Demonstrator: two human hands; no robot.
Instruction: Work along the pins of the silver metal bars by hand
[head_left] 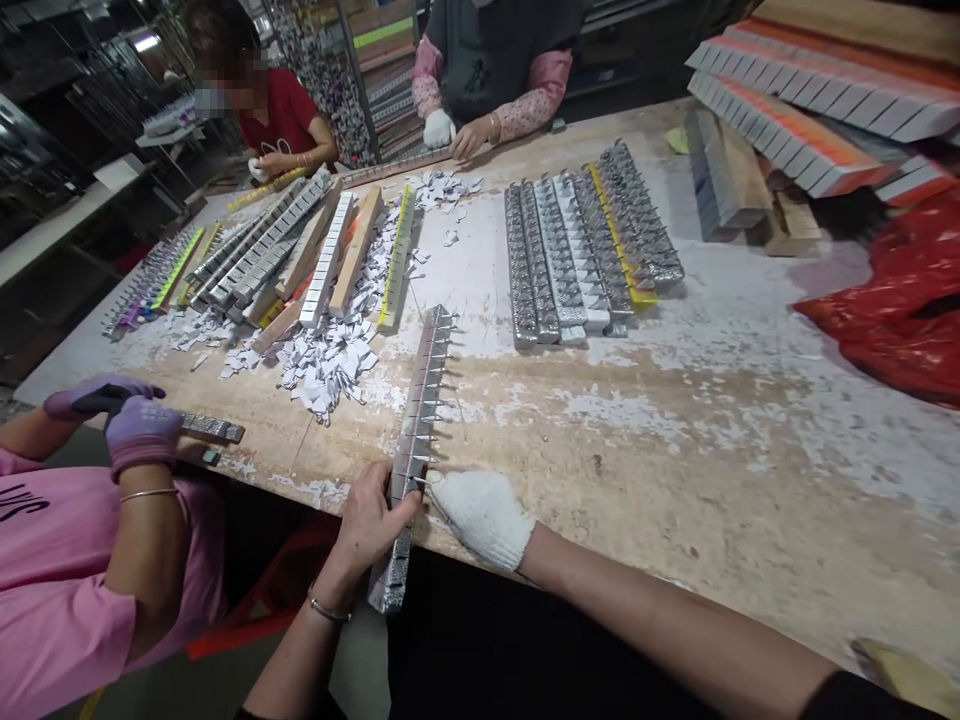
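A long bar (pixel 415 430) with dark cross lines and a row of thin metal pins along its right side lies tilted over the table's near edge. My left hand (pixel 373 520), bare, is wrapped round its lower part, the thumb on the side face. In a white knitted glove, my right hand (pixel 480 515) pinches close to the bar's right side, its fingertips at the end of one metal pin (pixel 421 481). Below my hands the bar carries silvery, dark-notched wrapping. More pins stand in line above my right hand.
Bars with pins (pixel 577 250) lie side by side at the back. Left of centre are stacked bars (pixel 262 250) and white paper scraps (pixel 328 365). A red plastic bag (pixel 900 300) sits right, below piled blocks (pixel 810 130). A co-worker's gloved hand (pixel 142 430) works at left; two people sit opposite.
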